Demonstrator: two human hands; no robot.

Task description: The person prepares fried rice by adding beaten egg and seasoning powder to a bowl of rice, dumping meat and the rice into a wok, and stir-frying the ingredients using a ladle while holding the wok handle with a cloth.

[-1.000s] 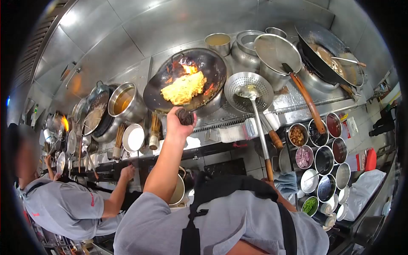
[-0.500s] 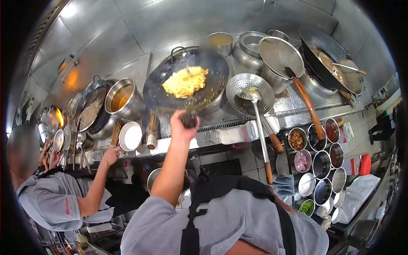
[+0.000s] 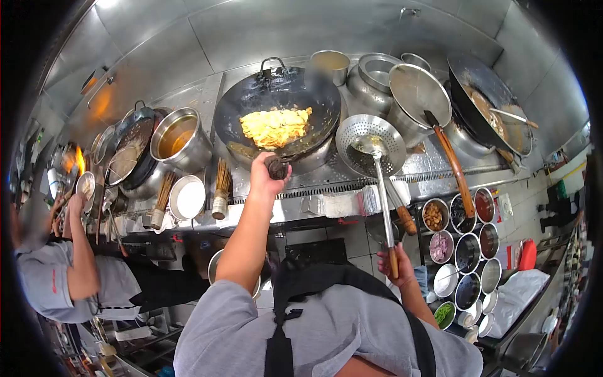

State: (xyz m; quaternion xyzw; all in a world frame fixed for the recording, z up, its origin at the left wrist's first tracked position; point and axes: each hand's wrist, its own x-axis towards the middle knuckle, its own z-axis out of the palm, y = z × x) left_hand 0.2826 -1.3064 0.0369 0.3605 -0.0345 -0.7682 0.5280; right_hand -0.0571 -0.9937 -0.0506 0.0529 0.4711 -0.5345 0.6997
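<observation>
My left hand [image 3: 265, 176] is closed around the dark, wrapped handle of a large black wok [image 3: 242, 88] on the stove. Cooked yellow egg [image 3: 276, 127] lies in a folded heap in the middle of the wok. Low on the right, my right hand [image 3: 402, 265] has its fingers around the wooden end of a long steel ladle [image 3: 383, 188]. The ladle's bowl rests in a round perforated strainer [image 3: 358, 129], whose own wooden handle [image 3: 406, 220] runs alongside.
A fine-mesh sieve [image 3: 419, 94] covers a pot, with a wooden-handled spatula [image 3: 451, 154] across it. Seasoning tubs [image 3: 467, 251] stand at right. Left are a pot of amber liquid [image 3: 182, 135], bamboo brushes [image 3: 222, 188], a white-filled bowl [image 3: 187, 196] and a co-worker [image 3: 81, 270].
My right hand has come into view and taken the ladle's handle. The egg looks flatter and more compact. My left hand stays on the wok handle. The co-worker's arm has moved left, off the white-filled bowl.
</observation>
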